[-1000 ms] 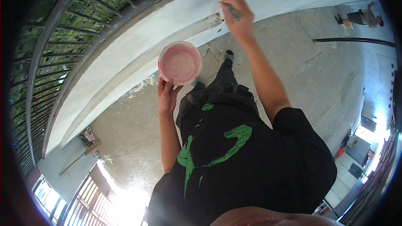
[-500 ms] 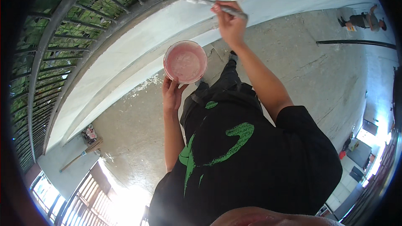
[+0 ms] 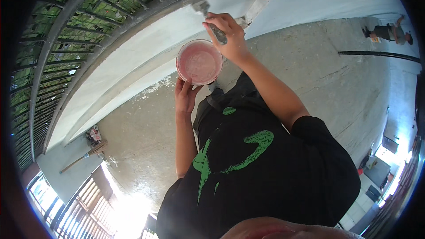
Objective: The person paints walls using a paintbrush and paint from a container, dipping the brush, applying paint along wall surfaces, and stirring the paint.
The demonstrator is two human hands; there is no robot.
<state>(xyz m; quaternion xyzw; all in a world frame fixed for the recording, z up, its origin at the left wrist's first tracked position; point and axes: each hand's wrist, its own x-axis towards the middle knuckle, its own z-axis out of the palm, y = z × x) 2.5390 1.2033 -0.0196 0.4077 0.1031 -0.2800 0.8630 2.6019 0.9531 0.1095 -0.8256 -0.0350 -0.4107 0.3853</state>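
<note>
In my left hand (image 3: 185, 96) is a round pink tub (image 3: 200, 62), gripped at its near rim with the thumb on the edge. Its inside is smeared with a pale pinkish-white coating. My right hand (image 3: 229, 35) is closed around the dark, mottled handle of a paintbrush (image 3: 218, 34). The brush's greyish head, blurred by motion, points away from me just over the white low wall (image 3: 177, 28), close below the railing. Whether it touches the wall, I cannot tell.
A dark metal railing (image 3: 46, 53) with greenery behind it curves along the left and top. White splashes mark the concrete floor (image 3: 310, 71). A broom (image 3: 84, 155) lies at the lower left. Another person (image 3: 389, 32) is far off at the right, near a black pole (image 3: 376, 54).
My right hand has moved left and nearer to me, and the brush has swung to a steeper angle beyond the tub. The tub remains in my left hand, slightly shifted in view.
</note>
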